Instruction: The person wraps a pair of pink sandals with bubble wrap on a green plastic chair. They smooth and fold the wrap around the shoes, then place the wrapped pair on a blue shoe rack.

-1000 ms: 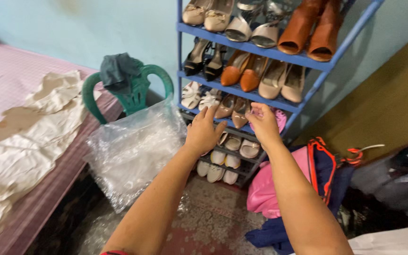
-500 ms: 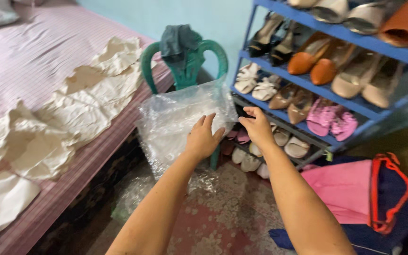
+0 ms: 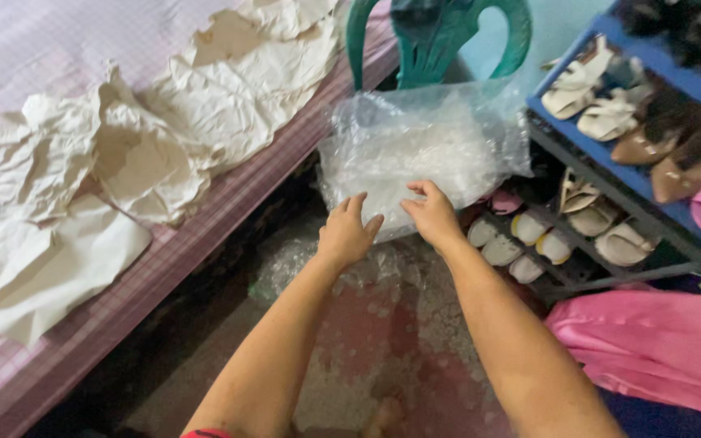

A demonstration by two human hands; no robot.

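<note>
Both hands reach for the bubble wrap (image 3: 415,146) at centre frame: left hand (image 3: 346,235) spread wide, right hand (image 3: 432,215) pinching its lower edge; a firm two-handed hold seems needed next.

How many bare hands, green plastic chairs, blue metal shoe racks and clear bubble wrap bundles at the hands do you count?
Bare hands, left hand and right hand: 2
Green plastic chair: 1
Blue metal shoe rack: 1
Clear bubble wrap bundle: 1
Total: 5
</note>
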